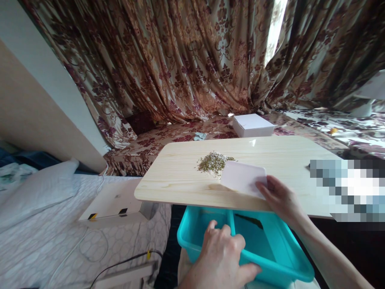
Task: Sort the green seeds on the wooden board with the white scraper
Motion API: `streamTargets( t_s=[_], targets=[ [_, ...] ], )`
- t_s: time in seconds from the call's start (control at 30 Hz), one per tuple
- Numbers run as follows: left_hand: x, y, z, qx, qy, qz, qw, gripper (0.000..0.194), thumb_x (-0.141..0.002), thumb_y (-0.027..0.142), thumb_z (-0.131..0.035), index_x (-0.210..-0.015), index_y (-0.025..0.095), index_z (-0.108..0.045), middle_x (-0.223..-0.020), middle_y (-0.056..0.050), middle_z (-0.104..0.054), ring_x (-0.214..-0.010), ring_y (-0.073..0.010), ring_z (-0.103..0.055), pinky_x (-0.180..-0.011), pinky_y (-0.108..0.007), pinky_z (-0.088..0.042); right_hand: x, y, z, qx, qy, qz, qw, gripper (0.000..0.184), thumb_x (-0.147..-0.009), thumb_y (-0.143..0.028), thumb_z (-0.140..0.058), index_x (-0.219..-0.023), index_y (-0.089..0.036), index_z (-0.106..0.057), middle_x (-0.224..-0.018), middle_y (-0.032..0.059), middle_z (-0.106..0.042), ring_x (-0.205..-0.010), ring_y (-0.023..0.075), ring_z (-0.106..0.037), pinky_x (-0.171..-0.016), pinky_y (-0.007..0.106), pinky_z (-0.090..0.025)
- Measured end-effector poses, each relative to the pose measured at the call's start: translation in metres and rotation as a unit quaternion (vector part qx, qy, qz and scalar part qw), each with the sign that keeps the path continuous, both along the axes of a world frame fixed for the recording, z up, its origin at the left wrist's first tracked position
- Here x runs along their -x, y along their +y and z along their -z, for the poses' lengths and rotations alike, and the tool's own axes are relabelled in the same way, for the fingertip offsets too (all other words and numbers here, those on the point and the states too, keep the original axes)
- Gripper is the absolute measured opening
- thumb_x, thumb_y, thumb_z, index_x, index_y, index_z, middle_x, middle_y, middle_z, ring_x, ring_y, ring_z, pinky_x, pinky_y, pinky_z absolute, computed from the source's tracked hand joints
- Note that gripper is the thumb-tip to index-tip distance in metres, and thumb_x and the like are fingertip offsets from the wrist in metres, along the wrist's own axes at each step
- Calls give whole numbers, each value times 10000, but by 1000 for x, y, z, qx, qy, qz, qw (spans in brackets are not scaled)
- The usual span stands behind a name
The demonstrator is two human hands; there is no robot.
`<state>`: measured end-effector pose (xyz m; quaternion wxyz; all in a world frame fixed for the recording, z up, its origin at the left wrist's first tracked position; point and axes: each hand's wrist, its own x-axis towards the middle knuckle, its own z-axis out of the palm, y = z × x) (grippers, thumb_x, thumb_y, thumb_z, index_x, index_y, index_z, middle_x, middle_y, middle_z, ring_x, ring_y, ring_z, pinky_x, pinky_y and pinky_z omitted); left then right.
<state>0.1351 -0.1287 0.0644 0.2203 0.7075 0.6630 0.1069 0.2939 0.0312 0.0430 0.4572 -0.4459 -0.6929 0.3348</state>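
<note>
My right hand (278,196) pinches the right end of a thin, pale rectangular sheet-like piece (243,177), held tilted just above or against the tabletop. Its left edge reaches a loose pile of small green and white grains (214,161), hiding part of the pile's right side. My left hand (221,251) is at the front wall of a turquoise two-compartment bin (278,267), fingers over the near rim and thumb on the outside. The bin is below the table's near edge. A dark strip (249,220) lies in its right compartment.
The pale wooden table (171,176) has rounded corners. Behind it stands a white box (254,121) on a flower-patterned ledge. On the bed at left are another white box (114,202) and a pillow (45,188). A black cable (126,260) runs near the bin. A pixelated patch covers the right side.
</note>
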Motion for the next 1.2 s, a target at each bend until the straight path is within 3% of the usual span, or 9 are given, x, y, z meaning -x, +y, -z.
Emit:
streamTargets(
  t_s=[0.53,0.73,0.93,1.2],
  targets=[
    [1,2,6,-21,18,5,1000,390,-735,573,-619,-862,210,-683,-844,-38,-613,-917,-219,-561,-1042,-413,-286,17,-34,-6,81,21,-132,988,251,-766,-445,-605,-780,-194,-592,-694,23,-634,-619,151,-552,-522,233,-459],
    [3,1,11,-30,11,-1,1000,363,-693,556,-664,-825,218,-666,-837,-19,-593,-919,-223,-542,-1032,-422,-286,-1,-3,-8,47,80,-49,994,271,-719,-446,-650,-832,-202,-617,-769,49,-669,-681,186,-595,-583,267,-490],
    [9,-4,14,0,-19,-51,999,318,-672,519,-681,-842,252,-655,-912,-17,-569,-1071,-288,-465,-984,-415,-330,-5,36,-11,10,63,27,998,174,-751,-372,-581,-777,-200,-583,-625,-2,-582,-587,145,-546,-502,233,-430],
    [18,-8,11,1,-41,-69,997,296,-636,495,-723,-783,255,-633,-872,4,-556,-1020,-263,-473,-946,-396,-336,11,37,-7,6,57,35,998,159,-750,-354,-541,-713,-202,-516,-621,-18,-524,-589,135,-519,-531,244,-412]
  ],
)
